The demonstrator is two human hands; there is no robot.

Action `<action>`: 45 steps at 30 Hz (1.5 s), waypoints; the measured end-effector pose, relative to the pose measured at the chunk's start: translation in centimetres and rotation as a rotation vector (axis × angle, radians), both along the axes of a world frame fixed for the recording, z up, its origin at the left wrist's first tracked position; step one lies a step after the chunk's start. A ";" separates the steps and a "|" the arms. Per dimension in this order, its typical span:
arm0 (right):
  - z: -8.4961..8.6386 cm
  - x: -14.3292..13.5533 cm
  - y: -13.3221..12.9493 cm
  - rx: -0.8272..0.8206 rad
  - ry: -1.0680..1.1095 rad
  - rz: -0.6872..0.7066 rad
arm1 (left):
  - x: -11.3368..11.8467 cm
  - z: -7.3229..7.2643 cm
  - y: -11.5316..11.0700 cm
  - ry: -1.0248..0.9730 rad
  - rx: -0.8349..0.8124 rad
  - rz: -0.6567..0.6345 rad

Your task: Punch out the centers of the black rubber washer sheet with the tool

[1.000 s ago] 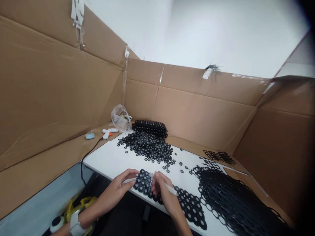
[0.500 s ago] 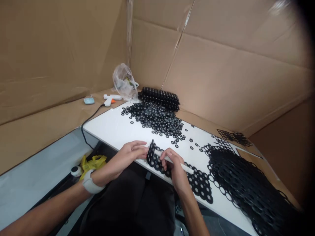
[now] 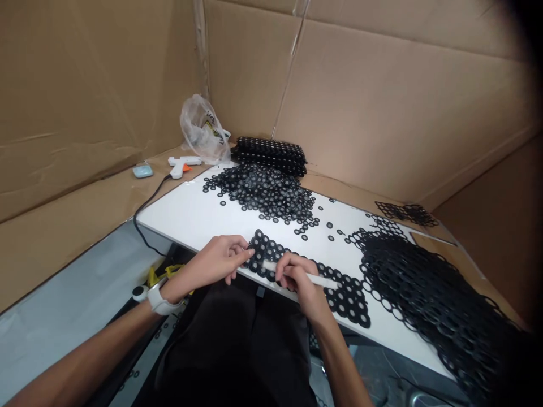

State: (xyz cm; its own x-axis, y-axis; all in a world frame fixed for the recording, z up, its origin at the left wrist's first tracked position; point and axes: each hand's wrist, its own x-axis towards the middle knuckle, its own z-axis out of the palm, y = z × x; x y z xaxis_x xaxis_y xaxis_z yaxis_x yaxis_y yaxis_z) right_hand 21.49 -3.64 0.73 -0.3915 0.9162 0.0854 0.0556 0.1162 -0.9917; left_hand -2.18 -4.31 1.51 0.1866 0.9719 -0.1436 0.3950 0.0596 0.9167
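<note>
A strip of black rings with pale centres (image 3: 351,298) lies along the front edge of the white table. Its left end is pinched between the thumb and fingers of my left hand (image 3: 223,257). My right hand (image 3: 301,277) is closed around a slim white pen-like stick (image 3: 321,281), whose left tip rests on or just over the strip near my left thumb. Part of the strip is hidden behind my right hand. Beyond my hands spreads a heap of small loose black rings with pale centres (image 3: 267,192).
A large pile of black ring netting (image 3: 424,294) covers the table's right side. At the back lie a dark dotted roll (image 3: 271,152) and a clear plastic bag (image 3: 203,130). A white glue gun (image 3: 180,165) with a cord and a light-blue case (image 3: 143,171) are at left. Cardboard walls surround the table.
The strip's left end, curled up before, now lies flatter on the table. My left hand has turned and its fingers have curled at the strip's edge. The view has shifted slightly.
</note>
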 end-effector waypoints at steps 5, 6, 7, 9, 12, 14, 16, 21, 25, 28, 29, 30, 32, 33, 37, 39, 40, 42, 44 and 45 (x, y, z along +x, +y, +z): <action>1.2 -0.6 -0.5 0.027 -0.114 0.046 | 0.6 -0.4 -0.8 0.113 0.165 0.053; 1.3 -0.7 -0.5 0.041 -0.121 0.050 | 0.7 -0.4 -0.9 0.125 0.188 0.056; 1.3 -0.7 -0.5 0.054 -0.127 0.054 | 0.7 -0.5 -0.9 0.135 0.210 0.058; 1.2 -0.7 -0.4 0.077 -0.133 0.062 | 0.7 -0.7 -0.9 0.146 0.238 0.053; 0.8 -0.6 -0.3 0.090 -0.138 0.074 | 0.4 -0.9 -0.5 0.128 0.241 0.020; 0.7 -0.5 -0.2 0.094 -0.133 0.087 | 0.0 -0.7 0.0 0.127 0.265 -0.030; 0.6 -0.4 -0.1 0.101 -0.118 0.094 | -0.4 -0.4 0.8 0.156 0.310 -0.100; 0.8 -0.5 0.2 0.094 -0.086 0.074 | -1.1 -0.2 3.2 0.151 0.347 -0.205; 1.3 -1.2 0.6 0.090 -0.134 0.068 | -1.5 -1.5 4.7 0.077 0.308 -0.178; 1.6 -1.9 1.0 0.127 -0.153 0.078 | -2.0 -2.5 5.0 0.048 0.272 -0.114; 1.6 -2.2 1.1 0.127 -0.155 0.074 | -2.1 -2.7 5.1 0.047 0.269 -0.096; 1.6 -2.4 1.2 0.120 -0.160 0.066 | -2.2 -2.9 5.0 0.048 0.276 -0.081; 1.6 -2.9 1.2 0.123 -0.189 0.029 | -2.2 -3.1 4.9 0.052 0.303 -0.068; 1.6 -3.1 1.2 0.145 -0.215 0.001 | -2.2 -3.1 4.9 0.055 0.318 -0.068; 1.3 -3.7 1.0 0.267 -0.271 -0.075 | -2.0 -3.1 4.9 0.042 0.341 -0.081; 1.1 -3.8 1.1 0.199 -0.192 -0.061 | -1.8 -3.0 5.0 0.015 0.326 -0.064; 1.0 -3.7 1.2 0.137 -0.128 -0.063 | -1.8 -2.9 5.0 0.002 0.316 -0.052; 0.7 -3.4 1.5 0.033 -0.005 -0.100 | -1.7 -2.7 5.1 -0.021 0.299 -0.033; 0.5 -3.1 1.7 0.001 0.058 -0.151 | -1.8 -2.4 5.1 -0.045 0.286 -0.020; 0.5 -3.1 1.7 0.004 0.066 -0.167 | -1.8 -2.3 5.1 -0.059 0.279 -0.015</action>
State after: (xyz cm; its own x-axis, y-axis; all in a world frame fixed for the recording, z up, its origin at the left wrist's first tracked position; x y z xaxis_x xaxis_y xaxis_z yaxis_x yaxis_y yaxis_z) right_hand 18.44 -1.90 1.20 -0.2277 0.9676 0.1093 0.0093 0.1144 -0.9934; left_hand -3.96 0.79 -0.82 0.2010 0.9694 0.1409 0.3397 -0.2039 0.9182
